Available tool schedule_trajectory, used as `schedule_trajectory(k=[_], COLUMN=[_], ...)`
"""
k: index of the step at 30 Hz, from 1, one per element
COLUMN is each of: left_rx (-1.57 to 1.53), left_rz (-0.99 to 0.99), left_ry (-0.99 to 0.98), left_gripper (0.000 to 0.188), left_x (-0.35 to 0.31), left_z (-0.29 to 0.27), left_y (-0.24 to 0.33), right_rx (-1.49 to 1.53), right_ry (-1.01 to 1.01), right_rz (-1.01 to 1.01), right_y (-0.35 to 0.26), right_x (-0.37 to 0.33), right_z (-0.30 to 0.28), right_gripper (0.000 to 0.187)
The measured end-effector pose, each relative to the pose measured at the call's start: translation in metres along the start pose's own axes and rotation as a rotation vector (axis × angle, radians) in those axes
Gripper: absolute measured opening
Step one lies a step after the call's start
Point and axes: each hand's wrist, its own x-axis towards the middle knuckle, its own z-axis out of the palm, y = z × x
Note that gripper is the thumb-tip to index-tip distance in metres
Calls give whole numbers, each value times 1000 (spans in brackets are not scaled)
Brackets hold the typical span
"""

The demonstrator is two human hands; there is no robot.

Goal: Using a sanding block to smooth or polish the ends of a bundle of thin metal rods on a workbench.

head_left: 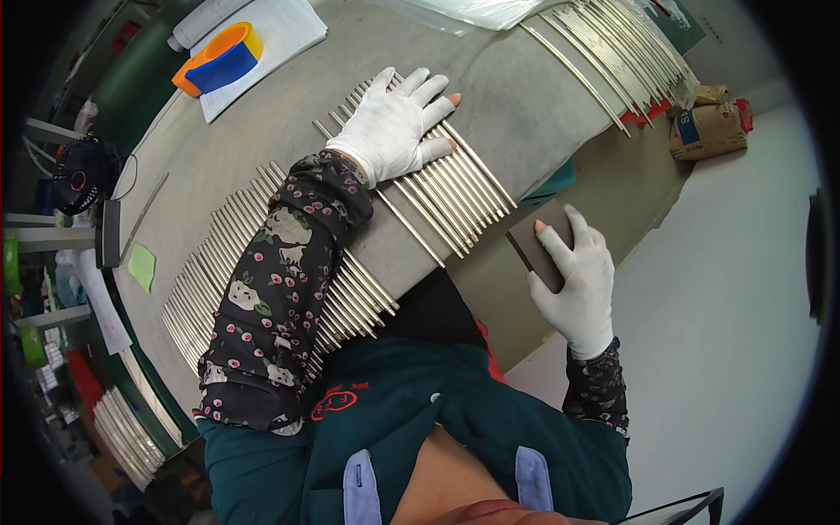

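Note:
My left hand [389,127], in a white glove with bare fingertips showing, lies flat with fingers stretched across a row of thin shiny metal rods [455,192] on the grey table. One rod [409,229] lies a little apart from that row, on its left. Off the table's near edge, my right hand [579,293], gloved the same way, grips a dark grey-brown rectangular block [549,236] between thumb and fingers. Its free end points toward the rods' ends. Under my left forearm is a second row of rods [232,254], partly hidden by the flowered sleeve.
More rods [612,52] lie at the far right beside clear plastic wrap [472,13]. A blue, yellow and orange ring-shaped object [223,59] rests on papers [297,31] at the back left. A green slip [142,267] and a small black fan [80,175] are at left. A brown package [710,131] stands right.

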Motion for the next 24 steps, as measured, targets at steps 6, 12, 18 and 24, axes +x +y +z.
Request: schedule_trajectory(k=[6,12,18,24], left_rx=[5,15,18,12], left_rz=[-32,-46,-46,-50], left_ry=[-5,2,19,6], left_gripper=[61,59,58,60], left_x=[4,-1,-9,-6], left_z=[-2,-2,-2,-3], left_y=[5,6,4,5], right_rx=[2,26,64,46], right_ry=[-8,-10,27,88], right_rz=[-6,-18,-23,-46], right_y=[-5,-10,-13,-17], right_x=[-4,-3,1,15], right_z=[1,0,1,10], right_gripper=[55,55,58,58])
